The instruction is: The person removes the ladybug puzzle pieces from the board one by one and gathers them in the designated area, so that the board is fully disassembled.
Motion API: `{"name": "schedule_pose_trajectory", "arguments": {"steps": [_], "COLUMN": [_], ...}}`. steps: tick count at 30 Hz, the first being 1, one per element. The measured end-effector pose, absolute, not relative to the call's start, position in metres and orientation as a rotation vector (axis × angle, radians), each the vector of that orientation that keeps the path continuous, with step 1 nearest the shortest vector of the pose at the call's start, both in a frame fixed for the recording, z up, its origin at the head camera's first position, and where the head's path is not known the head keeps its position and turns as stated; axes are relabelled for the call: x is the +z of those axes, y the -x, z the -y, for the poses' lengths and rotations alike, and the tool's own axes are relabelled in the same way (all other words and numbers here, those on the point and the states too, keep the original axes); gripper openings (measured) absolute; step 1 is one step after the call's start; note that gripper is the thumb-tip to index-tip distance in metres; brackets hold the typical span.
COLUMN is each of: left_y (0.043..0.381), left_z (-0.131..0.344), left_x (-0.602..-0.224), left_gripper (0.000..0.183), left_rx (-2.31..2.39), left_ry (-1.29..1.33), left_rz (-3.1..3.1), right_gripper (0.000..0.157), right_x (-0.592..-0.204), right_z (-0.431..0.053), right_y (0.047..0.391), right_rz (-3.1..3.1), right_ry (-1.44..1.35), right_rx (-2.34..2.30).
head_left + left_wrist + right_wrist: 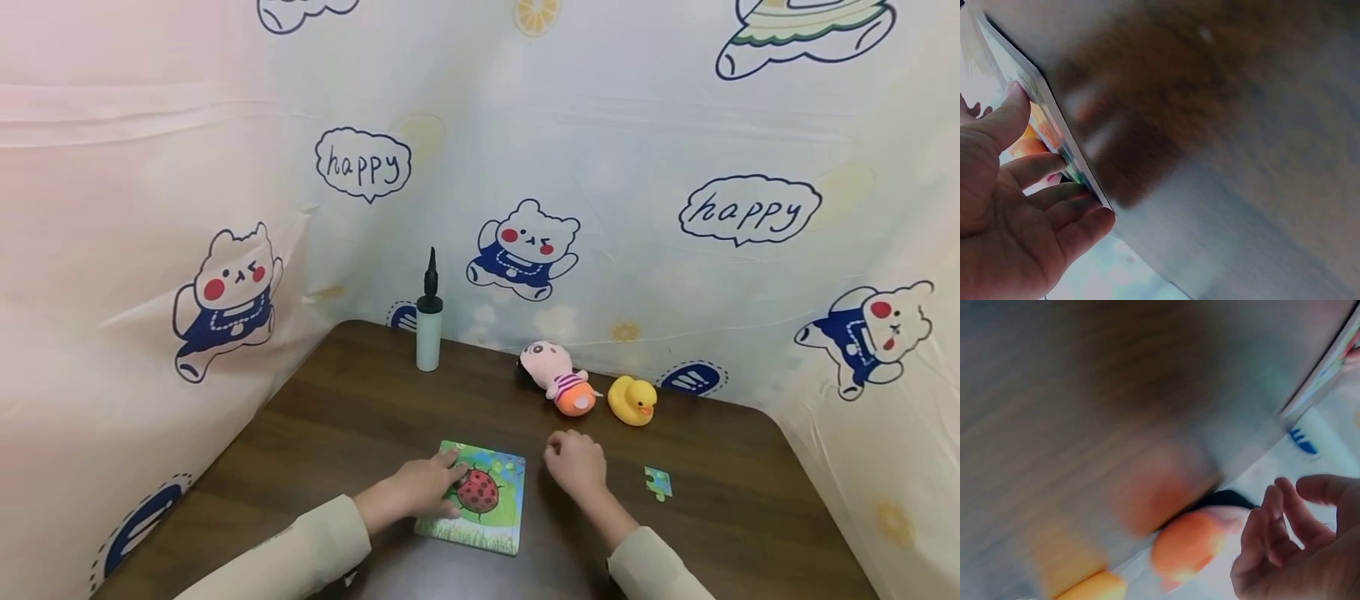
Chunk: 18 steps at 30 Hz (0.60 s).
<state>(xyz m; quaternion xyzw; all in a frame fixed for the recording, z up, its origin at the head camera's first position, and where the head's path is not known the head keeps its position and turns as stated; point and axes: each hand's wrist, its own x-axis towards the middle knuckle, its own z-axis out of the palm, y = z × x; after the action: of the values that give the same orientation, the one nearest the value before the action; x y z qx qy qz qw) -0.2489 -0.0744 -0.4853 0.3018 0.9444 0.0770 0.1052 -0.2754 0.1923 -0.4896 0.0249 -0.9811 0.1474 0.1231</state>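
Note:
A square ladybug jigsaw puzzle (501,518) lies flat on the brown table. My left hand (422,487) rests on its left side, fingers spread over the picture. In the left wrist view, the thumb and fingertips of the left hand (1019,181) touch the puzzle's surface near its edge. To the right of the puzzle, my right hand (577,465) hovers over the table. Its fingers hang loosely curled with nothing between them, as the right wrist view of this hand (1297,537) shows. One loose jigsaw piece (657,482), green and blue, lies right of that hand.
Along the back of the table (337,400) stand a pale green hand pump (428,337) with a black nozzle, a pink plush toy (558,379) in striped clothes and a yellow rubber duck (632,402). A printed cloth (622,125) hangs behind and at both sides.

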Motion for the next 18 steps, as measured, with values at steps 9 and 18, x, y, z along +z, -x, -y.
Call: {"name": "schedule_pose_trajectory", "arguments": {"steps": [9,18], "left_y": [0.25,0.254], "left_z": [0.076,0.078], "left_x": [-0.484,-0.492], "left_gripper": [0.07,0.07], "left_rx": [0.219,0.191], "left_ry": [-0.899,-0.895], "left_rz": [-2.783,-2.796], "right_gripper": [0.015,0.027], "right_x": [-0.481,-0.48], "right_z": [-0.143,-0.131], "right_y": [0.262,0.262], "right_rz": [3.099,3.232], "right_ry": [-0.287,-0.371], "right_rx": [0.758,0.932]}}
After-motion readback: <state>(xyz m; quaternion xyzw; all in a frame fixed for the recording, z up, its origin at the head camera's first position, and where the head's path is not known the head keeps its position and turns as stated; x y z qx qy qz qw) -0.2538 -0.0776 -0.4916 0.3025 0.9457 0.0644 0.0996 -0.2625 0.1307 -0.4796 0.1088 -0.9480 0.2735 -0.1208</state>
